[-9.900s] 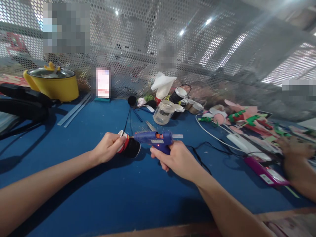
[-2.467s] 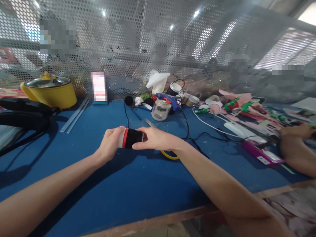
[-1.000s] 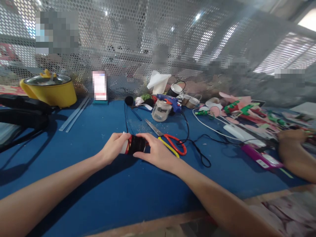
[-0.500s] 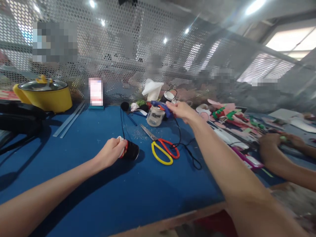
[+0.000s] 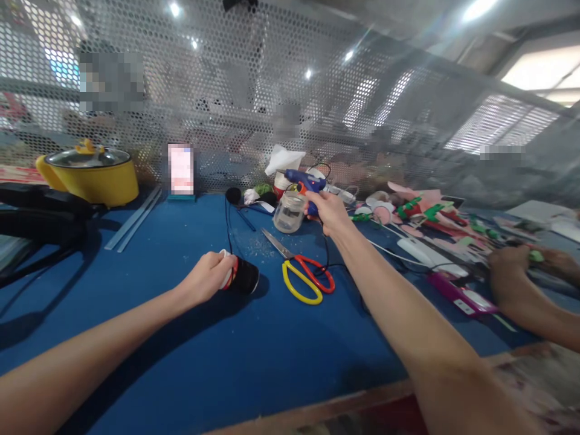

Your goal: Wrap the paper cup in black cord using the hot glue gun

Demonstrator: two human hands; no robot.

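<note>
Gripping the white-and-red rim end of a black-wrapped cup [image 5: 246,277], the fingers of the left hand [image 5: 206,277] are holding it tipped on its side, the dark end pointing to the right; whether it is touching the bench [image 5: 217,362], I cannot tell. A black strand [image 5: 229,232] is running from the cup back towards a black ball [image 5: 233,195]. The right hand [image 5: 330,212] is holding a blue glue gun [image 5: 308,179], its fingers wrapping around the handle and the nozzle pointing left, near a clear jar [image 5: 289,212]. Scissors [image 5: 289,256] with one yellow and one red handle are lying between the cup and the right forearm. Further back, a yellow pot [image 5: 97,181] and an upright phone [image 5: 181,170] are standing. At far right, another person's hand [image 5: 507,266] is working near a purple power strip [image 5: 460,295].
</note>
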